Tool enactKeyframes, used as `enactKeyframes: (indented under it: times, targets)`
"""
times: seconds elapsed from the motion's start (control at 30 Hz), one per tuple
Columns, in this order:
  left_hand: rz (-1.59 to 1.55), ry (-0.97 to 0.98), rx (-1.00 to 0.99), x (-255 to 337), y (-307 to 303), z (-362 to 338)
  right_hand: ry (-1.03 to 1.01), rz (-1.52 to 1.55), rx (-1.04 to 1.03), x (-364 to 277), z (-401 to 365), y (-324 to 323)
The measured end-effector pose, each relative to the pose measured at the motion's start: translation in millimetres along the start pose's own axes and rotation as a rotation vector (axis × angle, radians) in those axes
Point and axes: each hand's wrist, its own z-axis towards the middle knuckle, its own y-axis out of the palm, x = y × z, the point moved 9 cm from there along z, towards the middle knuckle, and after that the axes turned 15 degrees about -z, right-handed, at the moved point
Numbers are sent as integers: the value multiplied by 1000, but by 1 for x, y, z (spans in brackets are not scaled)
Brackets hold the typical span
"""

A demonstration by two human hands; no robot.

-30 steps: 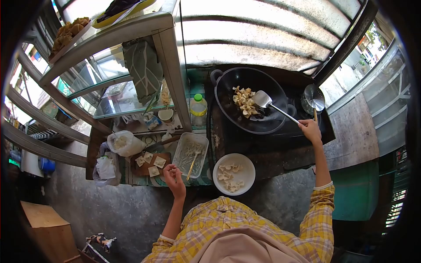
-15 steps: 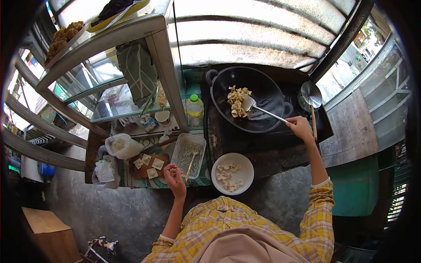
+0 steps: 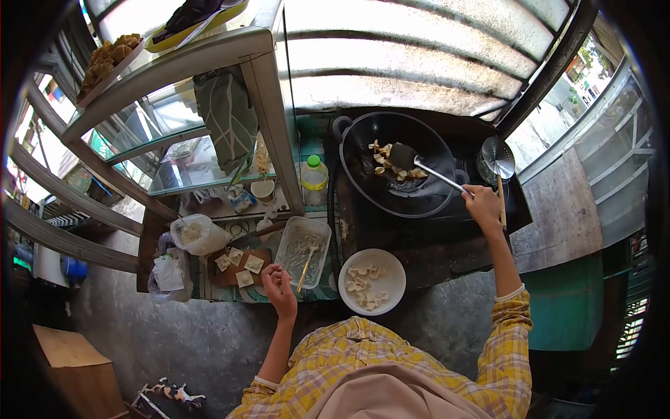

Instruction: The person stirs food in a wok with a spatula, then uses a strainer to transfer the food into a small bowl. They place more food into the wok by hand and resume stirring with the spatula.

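A dark wok (image 3: pixel 359 185) stands on the stove, with golden fried dumplings (image 3: pixel 380 157) in oil inside it. My right hand (image 3: pixel 483 207) grips the metal handle of a spatula (image 3: pixel 440 174). Its blade is tipped with the dark underside up, over the dumplings and partly hiding them. My left hand (image 3: pixel 279 288) hovers at the counter's front edge with its fingers curled in, and I see nothing in it. Close to it are a wooden board (image 3: pixel 222 277) with several filled wrappers (image 3: pixel 253 264) and a clear plastic tub (image 3: pixel 325 250) of pale filling holding a yellow-handled utensil (image 3: pixel 305 269).
A white bowl (image 3: pixel 398 285) of uncooked dumplings sits below the wok. A strainer (image 3: pixel 497 159) rests at the stove's right. A green-capped bottle (image 3: pixel 314 183) stands beside the glass cabinet (image 3: pixel 262 126). Plastic bags (image 3: pixel 202 234) lie left of the board. A cat (image 3: pixel 174 391) is on the floor.
The spatula has turned over, from its light face under clustered dumplings to its dark underside up. The dumplings now lie lower and more spread in the oil. My left hand stays curled.
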Motion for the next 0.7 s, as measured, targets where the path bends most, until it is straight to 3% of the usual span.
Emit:
enactKeyframes:
  times: [0.2,0.33,0.47,0.53,0.7]
  targets:
    - [7,-18,17,0,-8,-1,116,-102,16,36,29,11]
    - [10,-12,24,-2,-12,-2,135,46,-174,24,30,59]
    - [11,-16,28,-1,-12,-1,-11,283,-295,5,29,99]
    - [18,-19,36,1,-10,1,-51,298,-353,3,27,81]
    - [33,-17,32,-2,-9,2,8,71,-140,28,23,-6]
